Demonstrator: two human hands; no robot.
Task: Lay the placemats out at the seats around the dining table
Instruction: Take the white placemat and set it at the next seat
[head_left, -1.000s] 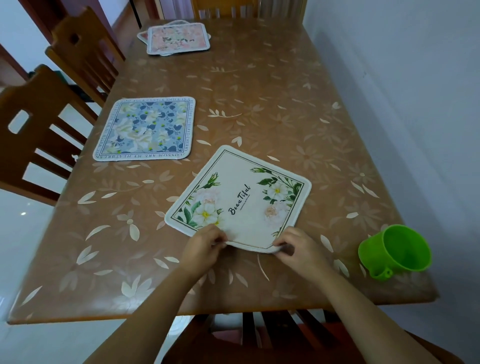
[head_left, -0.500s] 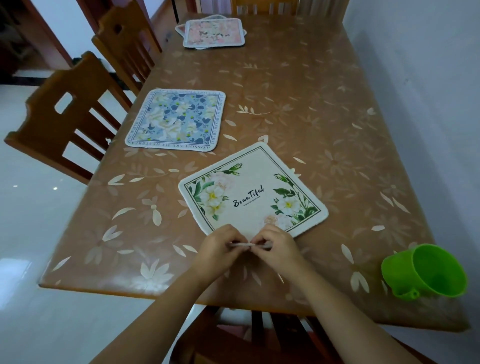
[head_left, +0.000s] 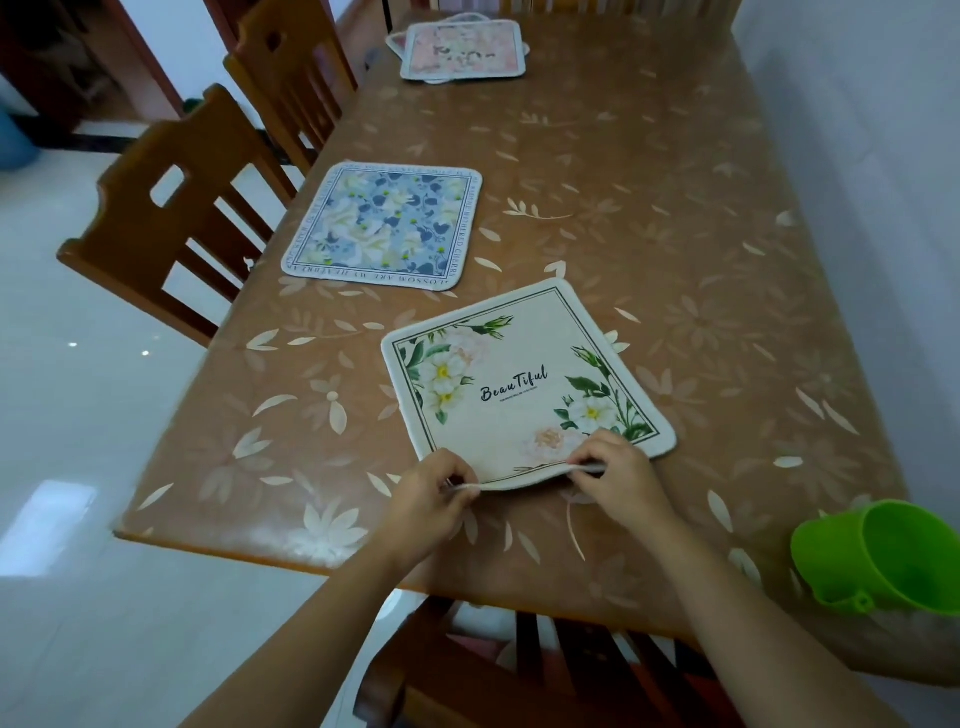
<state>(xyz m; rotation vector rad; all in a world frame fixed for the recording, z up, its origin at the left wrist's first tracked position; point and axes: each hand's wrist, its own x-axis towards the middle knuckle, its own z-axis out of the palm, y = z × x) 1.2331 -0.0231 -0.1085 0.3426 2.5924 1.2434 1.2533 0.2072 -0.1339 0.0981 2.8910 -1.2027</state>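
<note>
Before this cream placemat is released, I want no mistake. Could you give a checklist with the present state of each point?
1. Grip of left hand and right hand on the cream placemat, near edge: ok.
2. Placemat flat on the table: not ok, near edge lifted.
3. Placemat square to the table edge: not ok, turned.
4. Apart from the blue placemat: ok.
5. Apart from the green cup: ok.
</note>
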